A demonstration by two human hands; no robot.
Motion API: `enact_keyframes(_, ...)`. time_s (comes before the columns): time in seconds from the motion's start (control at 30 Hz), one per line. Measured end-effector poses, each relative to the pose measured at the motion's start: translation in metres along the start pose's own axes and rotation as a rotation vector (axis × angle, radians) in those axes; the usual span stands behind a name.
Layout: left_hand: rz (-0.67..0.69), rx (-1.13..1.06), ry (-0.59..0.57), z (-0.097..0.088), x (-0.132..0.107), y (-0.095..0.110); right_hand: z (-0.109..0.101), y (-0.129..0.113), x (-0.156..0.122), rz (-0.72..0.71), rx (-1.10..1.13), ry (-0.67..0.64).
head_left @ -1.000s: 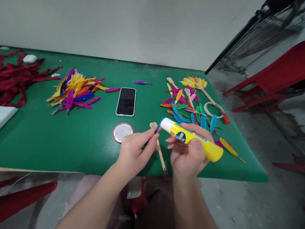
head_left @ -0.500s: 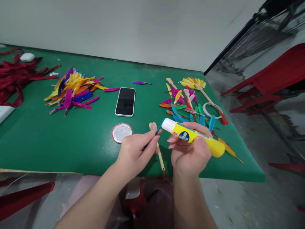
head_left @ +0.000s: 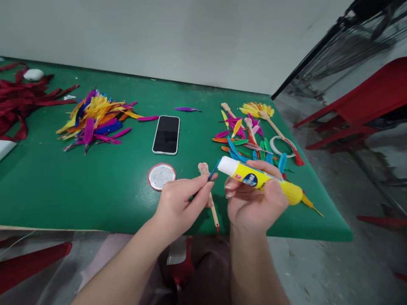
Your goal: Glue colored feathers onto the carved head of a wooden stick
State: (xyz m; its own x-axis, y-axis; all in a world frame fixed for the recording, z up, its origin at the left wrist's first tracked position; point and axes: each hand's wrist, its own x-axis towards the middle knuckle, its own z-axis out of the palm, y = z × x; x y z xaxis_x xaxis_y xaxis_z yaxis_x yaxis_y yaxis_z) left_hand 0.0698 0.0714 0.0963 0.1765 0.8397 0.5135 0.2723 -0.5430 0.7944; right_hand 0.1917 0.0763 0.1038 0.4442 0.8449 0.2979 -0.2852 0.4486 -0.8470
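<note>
My right hand [head_left: 254,201] grips a yellow glue stick [head_left: 259,178] with its white tip pointing left. That tip touches a small blue feather [head_left: 212,169] pinched between thumb and fingers of my left hand [head_left: 182,201]. Below both hands, a wooden stick [head_left: 210,192] with a red end lies on the green table [head_left: 95,186] near its front edge.
A red-rimmed round lid [head_left: 161,176] and a black phone [head_left: 166,134] lie left of my hands. Feather piles sit at left [head_left: 92,118] and right [head_left: 248,140], with finished feather sticks and a white ring [head_left: 281,146]. Red ribbons [head_left: 22,97] are far left, red chairs [head_left: 362,106] right.
The glue stick has tilted slightly flatter and shifted a little right in my right hand. My left hand stays pinching the feather.
</note>
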Motion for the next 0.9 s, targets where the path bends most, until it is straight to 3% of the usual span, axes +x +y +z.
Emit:
enact_keyframes(0.43, -0.026, 0.033, -0.016, 0.0003, 0.0000, -0.0017, -0.0010, -0.0002, -0.0007, -0.014, -0.020, -0.028)
enact_keyframes(0.77, 0.006, 0.050, -0.008, 0.0020, 0.0000, -0.0005, -0.0003, -0.0013, -0.0004, 0.080, 0.005, 0.014)
enact_keyframes(0.9, -0.052, 0.008, -0.011, 0.0011, -0.0005, -0.0010, -0.0018, -0.0029, 0.0025, 0.211, 0.127, -0.007)
